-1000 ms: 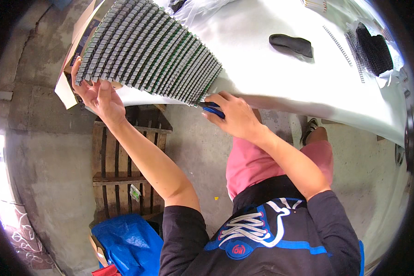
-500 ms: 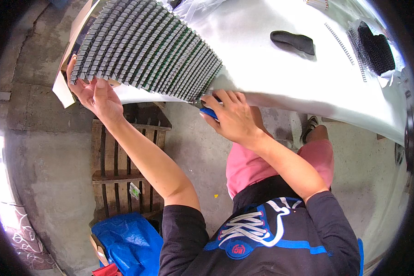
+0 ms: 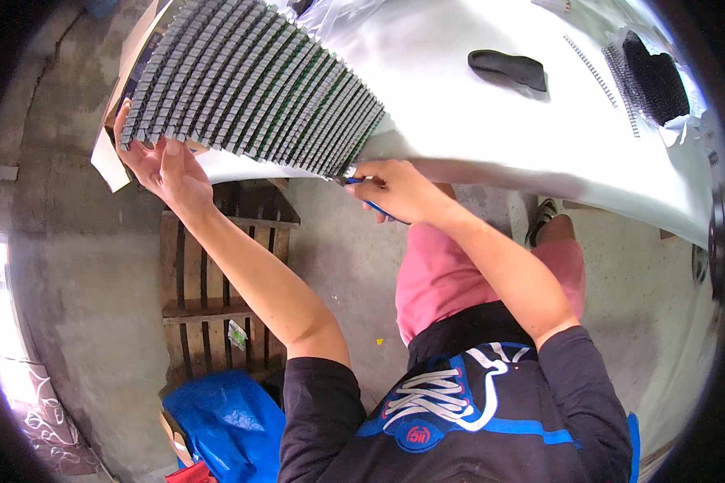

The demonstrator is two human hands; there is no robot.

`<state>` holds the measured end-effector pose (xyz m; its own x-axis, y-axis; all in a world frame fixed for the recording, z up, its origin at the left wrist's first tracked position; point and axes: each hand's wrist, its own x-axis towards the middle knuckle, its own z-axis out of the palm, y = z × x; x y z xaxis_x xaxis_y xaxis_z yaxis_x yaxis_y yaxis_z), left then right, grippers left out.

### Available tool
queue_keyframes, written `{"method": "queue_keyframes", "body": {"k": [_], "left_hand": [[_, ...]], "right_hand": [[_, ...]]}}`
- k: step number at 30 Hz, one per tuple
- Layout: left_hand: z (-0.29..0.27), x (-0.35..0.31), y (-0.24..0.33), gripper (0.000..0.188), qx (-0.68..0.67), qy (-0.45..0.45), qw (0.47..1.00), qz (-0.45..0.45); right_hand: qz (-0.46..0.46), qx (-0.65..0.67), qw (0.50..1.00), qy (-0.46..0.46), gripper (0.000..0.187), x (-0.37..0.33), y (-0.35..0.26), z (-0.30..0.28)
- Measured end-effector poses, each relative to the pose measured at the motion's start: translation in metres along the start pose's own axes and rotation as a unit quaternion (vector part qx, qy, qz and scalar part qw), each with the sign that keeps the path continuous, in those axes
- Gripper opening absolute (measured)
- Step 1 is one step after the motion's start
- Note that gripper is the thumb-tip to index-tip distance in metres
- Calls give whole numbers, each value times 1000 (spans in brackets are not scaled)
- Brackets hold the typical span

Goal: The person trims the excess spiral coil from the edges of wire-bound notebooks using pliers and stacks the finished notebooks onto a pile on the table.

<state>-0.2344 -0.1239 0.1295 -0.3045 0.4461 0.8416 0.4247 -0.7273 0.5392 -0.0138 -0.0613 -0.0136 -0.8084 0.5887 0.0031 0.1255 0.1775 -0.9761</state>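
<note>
A wide panel of many grey and black ridged strips (image 3: 250, 84) lies at the upper left, its near edge at the table's front. My left hand (image 3: 171, 173) grips its near left corner, thumb on top and fingers underneath. At the near right corner of the panel, my right hand (image 3: 401, 190) is closed around a blue-handled hand tool (image 3: 385, 212). The tool's tip is small and partly hidden by the fingers, close to the panel's corner. Exactly what kind of tool it is does not show.
On the white table (image 3: 427, 105) lie a black curved piece (image 3: 507, 70), a thin strip (image 3: 592, 71) and a black mesh bundle (image 3: 655, 80). Cardboard (image 3: 113, 157) sits beneath the panel's left side. Below are a wooden pallet (image 3: 225, 310) and a blue bag (image 3: 225, 423).
My right hand has turned over at the panel's corner, its fingers now curled around the blue handle. The left hand keeps its grip, nearly unmoved.
</note>
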Motion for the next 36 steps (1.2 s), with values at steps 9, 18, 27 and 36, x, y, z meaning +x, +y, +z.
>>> {"method": "queue_keyframes", "body": {"k": [9, 18, 27, 36], "left_hand": [[-3, 0, 0, 63, 13, 2, 1000, -3], [-3, 1, -2, 62, -5, 4, 1000, 1], [-9, -1, -3, 60, 2, 4, 1000, -2], [2, -1, 2, 60, -9, 7, 1000, -4]], "right_hand": [[-202, -369, 876, 236, 35, -26, 7, 14], [-240, -376, 859, 251, 34, -20, 11, 16], [-197, -378, 882, 202, 25, -18, 11, 22], [75, 37, 996, -37, 22, -2, -1, -2]]}}
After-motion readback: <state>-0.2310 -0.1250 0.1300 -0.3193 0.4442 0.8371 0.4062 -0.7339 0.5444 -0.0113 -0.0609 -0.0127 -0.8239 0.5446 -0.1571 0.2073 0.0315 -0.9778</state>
